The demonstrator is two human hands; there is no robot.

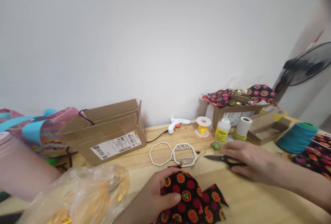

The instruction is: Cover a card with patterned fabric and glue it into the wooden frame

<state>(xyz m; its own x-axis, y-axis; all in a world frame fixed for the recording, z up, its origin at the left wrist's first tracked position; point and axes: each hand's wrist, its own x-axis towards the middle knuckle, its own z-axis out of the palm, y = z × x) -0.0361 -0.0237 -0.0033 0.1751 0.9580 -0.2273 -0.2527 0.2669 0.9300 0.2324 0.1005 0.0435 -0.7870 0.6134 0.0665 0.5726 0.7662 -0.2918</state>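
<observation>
My left hand (162, 193) is closed on a piece of black patterned fabric (190, 194) with red, orange and green round motifs, the thumb lying on top. Some of the cloth runs out of the bottom of the view. To the right, my right hand (248, 158) is over the handles of black scissors (217, 158), fingers and thumb around them. The blades lie low over the wood, pointing left. Just beyond them sits a small ball of green thread (215, 145). A lattice wooden frame (184, 155) and a plain wooden outline frame (160, 154) lie behind the fabric.
A white glue gun (178, 124), yellow cord spool (202, 127), glue bottle (222, 130) and white-cored spool (242, 129) stand along the wall. Cardboard boxes (111, 138) stand behind. A teal thread cone (297, 138) is at right, a plastic bag (85, 193) at left.
</observation>
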